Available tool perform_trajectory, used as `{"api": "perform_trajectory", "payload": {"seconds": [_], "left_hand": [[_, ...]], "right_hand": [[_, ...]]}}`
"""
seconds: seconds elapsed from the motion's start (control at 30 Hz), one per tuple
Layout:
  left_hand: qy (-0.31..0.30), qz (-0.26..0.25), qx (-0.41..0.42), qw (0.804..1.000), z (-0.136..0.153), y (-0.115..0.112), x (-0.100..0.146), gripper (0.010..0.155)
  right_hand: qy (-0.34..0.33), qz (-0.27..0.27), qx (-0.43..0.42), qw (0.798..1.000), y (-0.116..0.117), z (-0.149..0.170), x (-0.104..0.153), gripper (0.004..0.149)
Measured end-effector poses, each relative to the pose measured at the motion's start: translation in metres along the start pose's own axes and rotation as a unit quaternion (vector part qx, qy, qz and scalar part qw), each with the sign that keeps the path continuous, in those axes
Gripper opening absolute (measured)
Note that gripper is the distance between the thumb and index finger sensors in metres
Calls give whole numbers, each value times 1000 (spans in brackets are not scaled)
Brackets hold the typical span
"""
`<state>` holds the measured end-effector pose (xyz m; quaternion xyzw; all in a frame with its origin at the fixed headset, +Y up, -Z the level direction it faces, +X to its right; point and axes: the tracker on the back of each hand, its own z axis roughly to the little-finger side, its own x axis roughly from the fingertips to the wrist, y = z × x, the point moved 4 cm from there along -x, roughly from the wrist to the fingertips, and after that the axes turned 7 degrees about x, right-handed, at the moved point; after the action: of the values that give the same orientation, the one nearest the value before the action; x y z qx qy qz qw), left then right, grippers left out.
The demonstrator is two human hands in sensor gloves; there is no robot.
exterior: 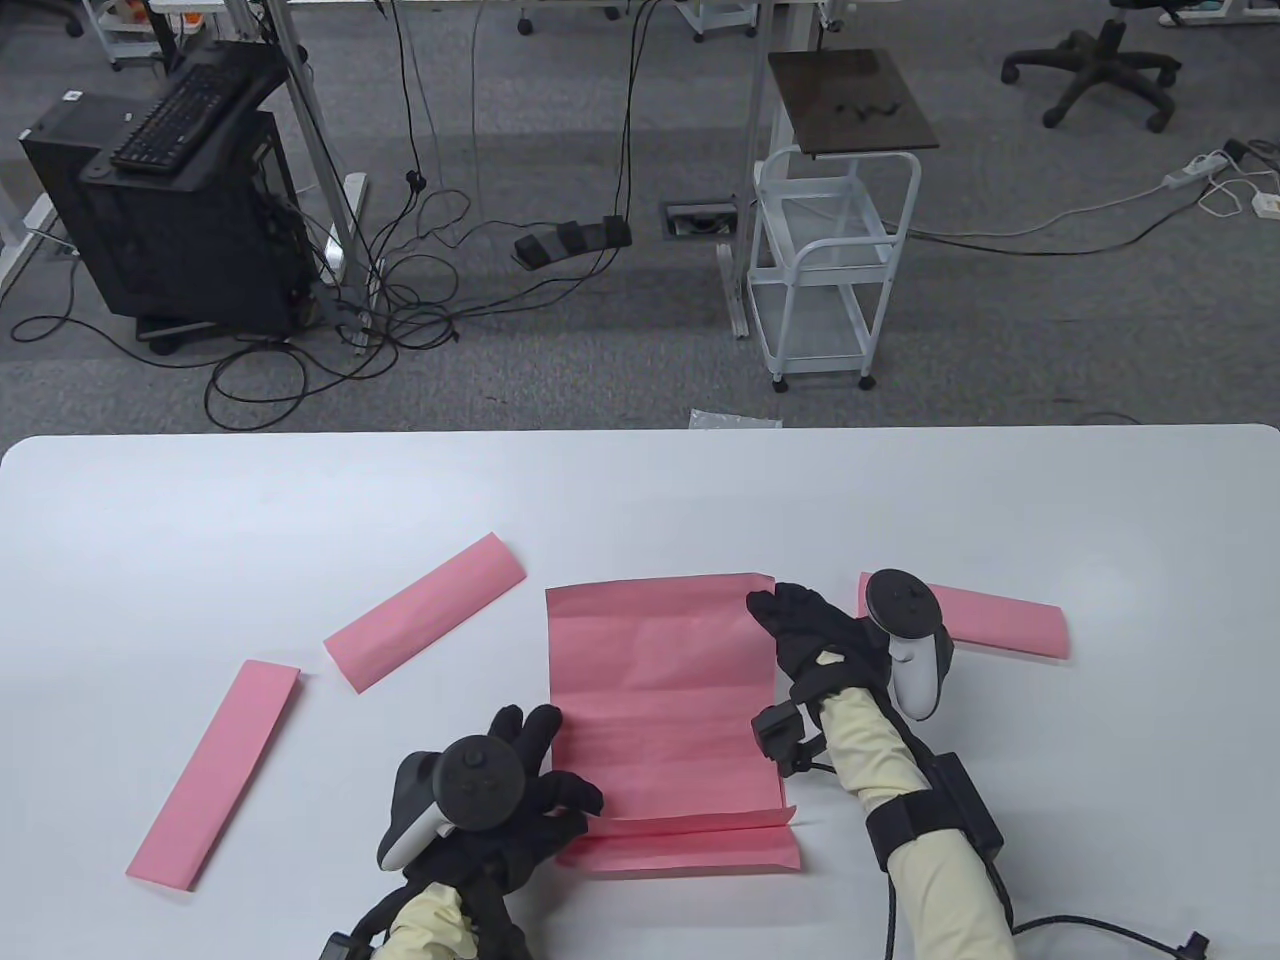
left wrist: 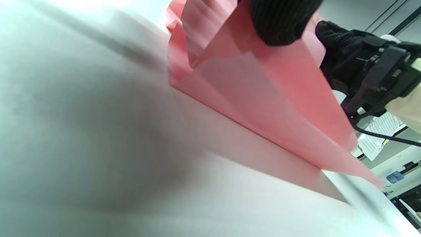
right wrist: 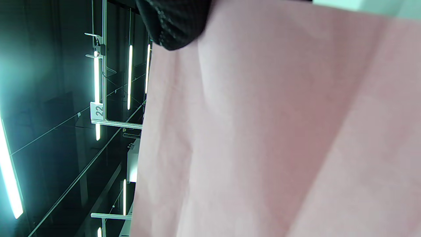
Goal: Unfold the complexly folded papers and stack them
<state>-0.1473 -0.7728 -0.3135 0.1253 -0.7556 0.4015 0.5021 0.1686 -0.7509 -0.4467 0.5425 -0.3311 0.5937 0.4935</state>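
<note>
Four pink papers lie on the white counter, and the one I am working on, the half-opened sheet, sits in the middle between my hands. My left hand rests at its near left edge with the fingers spread flat, pressing the paper down so it cannot slide while I open it; in the left wrist view a gloved fingertip sits on the pink surface where a flap lifts off the counter. My right hand is at the far right edge, fingers curled over the border, and my grip there seems to pinch the edge, though I cannot tell for certain. One fold along the near edge is not yet opened, so I judge this sheet about three-quarters unfolded. Three folded strips wait: one just left of the sheet, another further left near the counter's edge, and a third behind my right hand. Nothing is stacked yet, so most of the job remains.
</note>
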Motion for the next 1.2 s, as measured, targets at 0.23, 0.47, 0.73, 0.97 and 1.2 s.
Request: {"api": "perform_trajectory", "payload": {"seconds": [0.23,0.47,0.73,0.97,1.2], "left_hand": [[27,38,1,999,6,-13,-5,52],[44,80,-72,993,-1,-36,-14,54],[123,180,-142,966,24,-62,-21,84],[139,190,-155,959,30,-65,-20,88],[150,197,-160,956,32,-66,-20,92]], "right_hand": [[5,-4,3,1000,2,4,0,39],[7,-4,11,1000,3,4,1,39],[35,-19,38,998,10,11,-2,46],[-95,-10,307,947,31,-18,27,76],[-84,-364,530,761,133,41,97,85]]}}
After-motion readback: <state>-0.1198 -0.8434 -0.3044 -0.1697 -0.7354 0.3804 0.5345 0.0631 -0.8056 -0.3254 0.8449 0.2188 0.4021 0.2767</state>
